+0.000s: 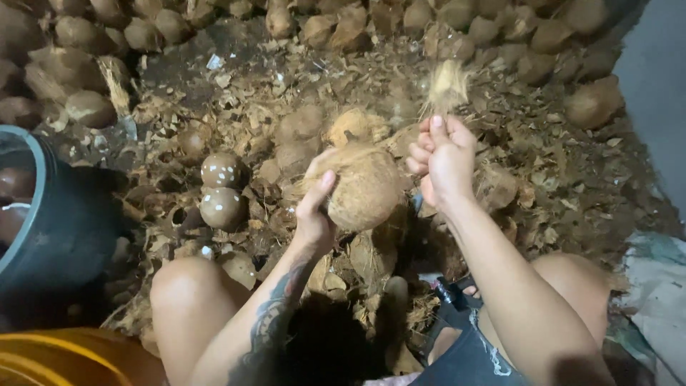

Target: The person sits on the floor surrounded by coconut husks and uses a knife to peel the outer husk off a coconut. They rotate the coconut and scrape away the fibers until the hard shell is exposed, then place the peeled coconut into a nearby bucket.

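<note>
At the centre of the frame, the left hand (314,207) cups a brown, husk-covered coconut (364,187) from its left side, thumb up along the shell and fingers curled around the underside, holding it above the littered ground. Just to its right, the right hand (444,159) is closed into a fist, pinching a pale tuft of husk fibre (447,86) that sticks up above the knuckles; hand and coconut sit close together, nearly touching. Below the hands, both bare knees show, the left one (187,282) at lower left of centre. Around them the ground is covered with torn husk scraps (543,186). Left of the coconut lie two smooth, dark peeled coconuts (221,189) with pale spots, one just above the other. Along the upper edge runs a heap of unhusked coconuts (486,32). At the left edge stands a dark round tub (61,229), and an orange container (64,357) fills the lower left corner
</note>
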